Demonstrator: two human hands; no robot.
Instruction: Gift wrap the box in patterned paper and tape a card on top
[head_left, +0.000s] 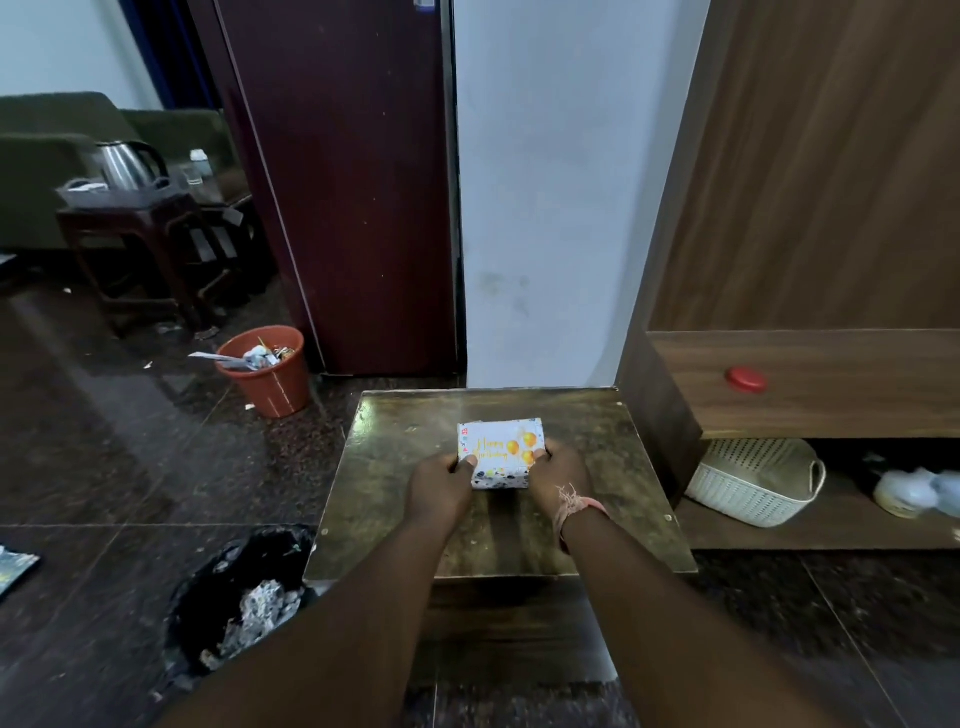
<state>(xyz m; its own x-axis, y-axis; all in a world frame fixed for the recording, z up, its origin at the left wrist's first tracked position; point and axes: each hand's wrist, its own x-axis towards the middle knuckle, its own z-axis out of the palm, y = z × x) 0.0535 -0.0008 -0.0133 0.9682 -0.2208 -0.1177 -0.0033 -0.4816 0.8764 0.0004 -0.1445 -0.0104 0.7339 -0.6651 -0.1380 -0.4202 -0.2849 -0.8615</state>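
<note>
One legible text: yellow script "Happy Birthday" on the white card (500, 450), beside orange balloon art, card lying atop the wrapped box (498, 480) on the small table (597, 499). Nothing else was readable.

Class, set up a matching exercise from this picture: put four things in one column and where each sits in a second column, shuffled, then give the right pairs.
Things:
1. wrapped box
2. orange bin
3. white basket
4. kettle

Places:
A. on the low shelf at right
B. on the dark stool at far left
C. between the hands on the small table
D. on the floor left of the table

Pairs: 1-C, 2-D, 3-A, 4-B
</note>
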